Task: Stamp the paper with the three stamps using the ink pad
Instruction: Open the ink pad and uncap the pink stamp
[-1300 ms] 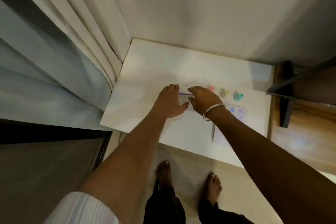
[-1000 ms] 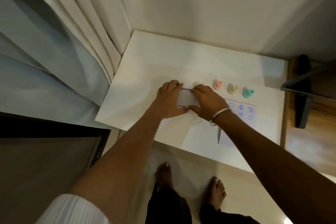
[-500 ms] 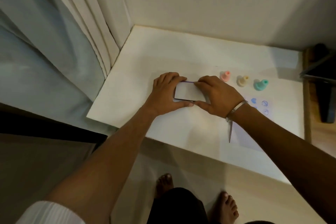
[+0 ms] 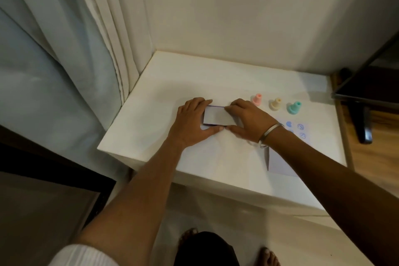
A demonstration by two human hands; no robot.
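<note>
White counter [image 4: 151, 114]: ink pad [image 4: 217, 117], lid shut, gripped at its ends by left hand [image 4: 192, 123] and right hand [image 4: 248, 123]. Pink stamp [image 4: 257, 99], yellow stamp [image 4: 275, 104], teal stamp [image 4: 293, 107] upright in a row. Paper [image 4: 280, 164] bearing blue prints, under the right wrist.

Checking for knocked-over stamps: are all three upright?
Upright: the pink stamp, yellow stamp and teal stamp each stand base-down, handle up, in a row.

White table [image 4: 151, 114], frame centre. On it: ink pad [image 4: 218, 117] mid-frame; pink stamp [image 4: 257, 99], yellow stamp [image 4: 275, 104], teal stamp [image 4: 294, 108] upright to its right; stamped paper [image 4: 280, 162] lower right.
</note>
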